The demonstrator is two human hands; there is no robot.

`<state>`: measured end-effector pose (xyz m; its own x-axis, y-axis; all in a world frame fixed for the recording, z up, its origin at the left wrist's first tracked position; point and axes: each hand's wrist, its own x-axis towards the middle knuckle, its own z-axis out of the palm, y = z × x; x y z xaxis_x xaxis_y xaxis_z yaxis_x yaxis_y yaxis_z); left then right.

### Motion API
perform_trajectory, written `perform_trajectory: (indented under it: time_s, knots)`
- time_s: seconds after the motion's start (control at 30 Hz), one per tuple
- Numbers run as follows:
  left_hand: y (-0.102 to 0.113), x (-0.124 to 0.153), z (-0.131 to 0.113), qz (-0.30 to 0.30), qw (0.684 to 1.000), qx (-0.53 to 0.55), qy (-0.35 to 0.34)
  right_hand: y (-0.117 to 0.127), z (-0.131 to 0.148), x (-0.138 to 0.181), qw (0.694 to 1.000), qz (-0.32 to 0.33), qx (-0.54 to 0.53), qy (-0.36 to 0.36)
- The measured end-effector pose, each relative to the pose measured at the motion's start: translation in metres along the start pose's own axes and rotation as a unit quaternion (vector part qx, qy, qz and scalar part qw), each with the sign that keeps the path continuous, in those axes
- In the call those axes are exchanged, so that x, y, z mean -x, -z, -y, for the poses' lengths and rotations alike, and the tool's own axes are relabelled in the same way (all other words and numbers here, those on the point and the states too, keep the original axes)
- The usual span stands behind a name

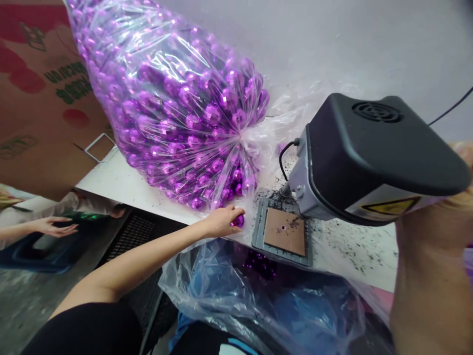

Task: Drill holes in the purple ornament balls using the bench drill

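Observation:
My left hand (220, 222) is closed on a shiny purple faceted ball (238, 221), just left of a black machine's base plate. My right arm rises at the right edge, large and blurred. My right hand (456, 204) is against the far right end of the machine's black head (384, 143), its fingers mostly hidden. Under the head, a square brown board (284, 230) with a small dark hole lies on the grey base plate (260, 229). Behind my left hand lies a big clear bag (173, 103) stuffed with purple balls, its mouth gathered toward the machine.
Dark shavings (351, 251) litter the white table (377, 261). An open clear plastic bag (221, 281) hangs at the front edge with purple balls inside. A cardboard box (37, 108) stands left. Another person's hand (55, 227) shows at far left, near a black crate (129, 236).

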<state>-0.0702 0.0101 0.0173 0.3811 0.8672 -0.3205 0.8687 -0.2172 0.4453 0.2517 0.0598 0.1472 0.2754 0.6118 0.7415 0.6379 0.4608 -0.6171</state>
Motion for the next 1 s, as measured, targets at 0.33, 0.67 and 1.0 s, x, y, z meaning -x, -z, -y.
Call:
perform_trajectory:
  time_s: [0.33, 0.67, 1.0]
  knots:
    - [-0.012, 0.049, -0.038, 0.086, 0.653, 0.749, -0.069, -0.002, 0.004, -0.001, 0.998, -0.020, -0.049, 0.026]
    - [-0.076, 0.022, -0.062, 0.124, 0.545, 0.829, -0.026, -0.002, 0.007, -0.003, 0.999, -0.006, -0.043, 0.018]
    - [-0.080, 0.012, -0.069, 0.149, 0.491, 0.859, 0.002, -0.003, 0.009, -0.003, 0.999, -0.012, -0.028, 0.014]
